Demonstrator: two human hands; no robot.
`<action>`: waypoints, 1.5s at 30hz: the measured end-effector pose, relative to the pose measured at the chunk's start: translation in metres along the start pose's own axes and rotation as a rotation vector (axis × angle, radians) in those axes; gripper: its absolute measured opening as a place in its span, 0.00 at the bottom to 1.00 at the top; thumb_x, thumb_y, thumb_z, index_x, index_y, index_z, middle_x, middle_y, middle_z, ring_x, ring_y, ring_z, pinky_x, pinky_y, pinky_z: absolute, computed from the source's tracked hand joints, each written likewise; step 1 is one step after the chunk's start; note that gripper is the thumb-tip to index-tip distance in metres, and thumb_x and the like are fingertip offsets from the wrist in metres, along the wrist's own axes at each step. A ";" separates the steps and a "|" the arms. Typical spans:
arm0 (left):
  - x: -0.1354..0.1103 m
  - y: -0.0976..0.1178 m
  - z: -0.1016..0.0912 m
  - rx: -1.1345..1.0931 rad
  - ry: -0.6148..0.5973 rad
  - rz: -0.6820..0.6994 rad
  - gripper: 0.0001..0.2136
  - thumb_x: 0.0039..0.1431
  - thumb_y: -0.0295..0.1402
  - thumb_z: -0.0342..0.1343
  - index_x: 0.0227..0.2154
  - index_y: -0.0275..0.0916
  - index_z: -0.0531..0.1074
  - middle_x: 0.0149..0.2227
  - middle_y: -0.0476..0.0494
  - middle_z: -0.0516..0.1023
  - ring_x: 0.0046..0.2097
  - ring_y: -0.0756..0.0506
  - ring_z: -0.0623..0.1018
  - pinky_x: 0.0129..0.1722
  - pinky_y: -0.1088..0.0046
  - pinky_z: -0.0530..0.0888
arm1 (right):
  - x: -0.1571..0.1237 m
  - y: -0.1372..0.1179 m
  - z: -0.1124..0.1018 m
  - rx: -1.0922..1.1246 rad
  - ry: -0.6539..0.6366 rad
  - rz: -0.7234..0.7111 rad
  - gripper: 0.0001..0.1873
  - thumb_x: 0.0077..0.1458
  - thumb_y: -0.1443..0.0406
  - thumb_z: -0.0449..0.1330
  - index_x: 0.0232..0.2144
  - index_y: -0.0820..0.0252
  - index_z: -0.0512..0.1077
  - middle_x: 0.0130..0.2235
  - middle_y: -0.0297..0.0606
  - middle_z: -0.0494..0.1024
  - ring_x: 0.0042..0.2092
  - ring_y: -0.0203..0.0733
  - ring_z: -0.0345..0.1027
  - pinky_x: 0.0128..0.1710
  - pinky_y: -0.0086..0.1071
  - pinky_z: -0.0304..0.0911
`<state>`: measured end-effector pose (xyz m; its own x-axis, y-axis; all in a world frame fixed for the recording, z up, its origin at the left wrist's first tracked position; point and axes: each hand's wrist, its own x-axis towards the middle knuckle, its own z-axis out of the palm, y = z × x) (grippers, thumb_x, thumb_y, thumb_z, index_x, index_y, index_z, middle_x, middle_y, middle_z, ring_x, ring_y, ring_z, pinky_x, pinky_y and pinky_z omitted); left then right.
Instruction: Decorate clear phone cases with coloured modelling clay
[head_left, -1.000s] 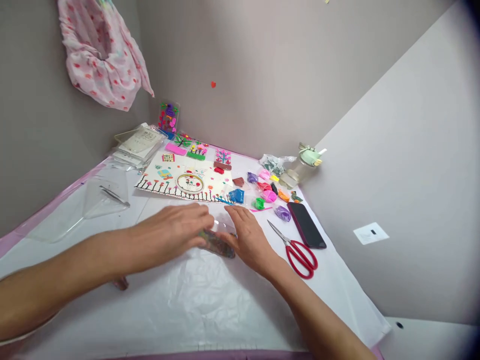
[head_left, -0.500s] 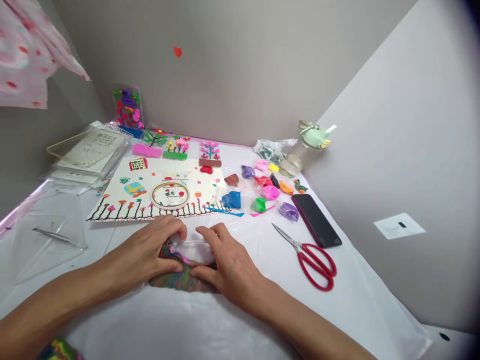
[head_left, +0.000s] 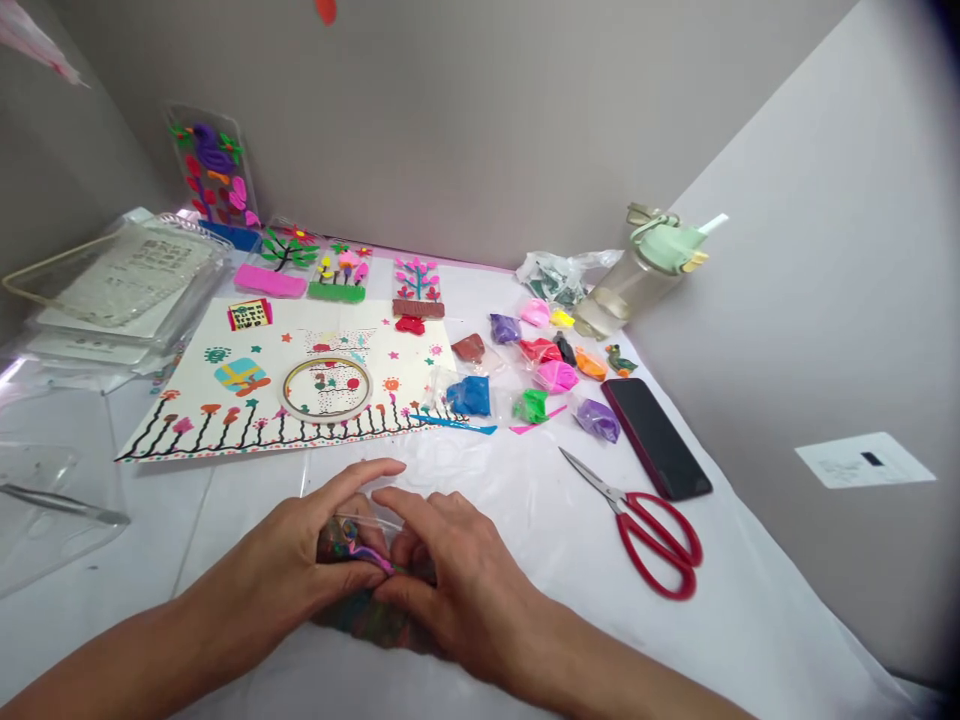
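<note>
Both hands are closed around a clear plastic piece with marbled, multi-coloured modelling clay (head_left: 375, 615) over its lower part. My left hand (head_left: 281, 560) grips its left side, with the thumb pressed on the clay and the index finger stretched along the far edge. On the other side my right hand (head_left: 480, 580) pinches it, thumb tip close to the left thumb. A pink and purple strip of clay (head_left: 367, 553) runs along the piece between the thumbs. Fingers hide much of the plastic and the undersides.
Red-handled scissors (head_left: 616, 498) and a phone (head_left: 656, 440) lie to the right. Beyond the hands are a decorated sheet (head_left: 180, 350) with a tape roll (head_left: 285, 405), bagged clay (head_left: 469, 395) and a bottle (head_left: 615, 300). Tweezers (head_left: 64, 505) lie at left, near stacked plastic sheets (head_left: 142, 270).
The view has tilted downward and come closer to the table. My fingers have drawn together on the clay-covered piece, and its clear part shows less between them.
</note>
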<state>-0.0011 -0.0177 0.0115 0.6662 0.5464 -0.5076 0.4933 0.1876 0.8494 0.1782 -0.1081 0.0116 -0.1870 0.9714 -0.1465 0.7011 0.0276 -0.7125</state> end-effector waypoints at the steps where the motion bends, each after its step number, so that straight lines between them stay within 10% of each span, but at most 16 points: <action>1: 0.000 0.000 0.000 0.009 0.010 0.000 0.32 0.53 0.38 0.62 0.62 0.48 0.62 0.41 0.48 0.82 0.49 0.37 0.79 0.47 0.65 0.73 | 0.000 0.000 0.000 0.004 0.001 -0.007 0.30 0.56 0.66 0.69 0.59 0.54 0.66 0.38 0.38 0.80 0.41 0.49 0.69 0.45 0.42 0.65; 13: -0.002 -0.010 -0.012 0.035 0.020 0.087 0.28 0.56 0.42 0.63 0.60 0.53 0.65 0.53 0.51 0.79 0.57 0.39 0.75 0.52 0.67 0.74 | -0.005 0.002 -0.010 0.088 0.017 -0.090 0.29 0.60 0.63 0.66 0.61 0.50 0.63 0.49 0.38 0.79 0.47 0.46 0.72 0.48 0.37 0.66; 29: -0.003 -0.008 -0.006 -0.043 0.075 0.103 0.28 0.59 0.43 0.61 0.62 0.51 0.63 0.35 0.52 0.78 0.38 0.43 0.78 0.38 0.70 0.76 | -0.008 0.000 -0.016 0.237 -0.017 -0.016 0.34 0.59 0.65 0.67 0.64 0.45 0.60 0.43 0.30 0.80 0.41 0.39 0.74 0.44 0.31 0.67; 40: 0.002 -0.014 0.001 -0.106 -0.029 0.128 0.26 0.60 0.41 0.61 0.60 0.51 0.62 0.49 0.47 0.79 0.52 0.39 0.79 0.51 0.64 0.77 | -0.009 -0.004 -0.019 0.222 -0.024 -0.075 0.29 0.66 0.70 0.54 0.65 0.43 0.59 0.53 0.34 0.80 0.49 0.42 0.75 0.49 0.35 0.68; 45: 0.000 -0.013 0.000 -0.117 -0.014 0.149 0.24 0.62 0.41 0.60 0.59 0.51 0.61 0.49 0.47 0.78 0.54 0.39 0.78 0.51 0.65 0.77 | -0.008 -0.008 -0.027 0.389 -0.047 0.025 0.27 0.64 0.66 0.62 0.62 0.42 0.63 0.40 0.29 0.79 0.39 0.37 0.73 0.43 0.29 0.68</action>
<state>-0.0075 -0.0203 0.0009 0.7350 0.5640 -0.3764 0.3207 0.1999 0.9258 0.1932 -0.1101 0.0373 -0.2109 0.9586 -0.1915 0.3947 -0.0957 -0.9138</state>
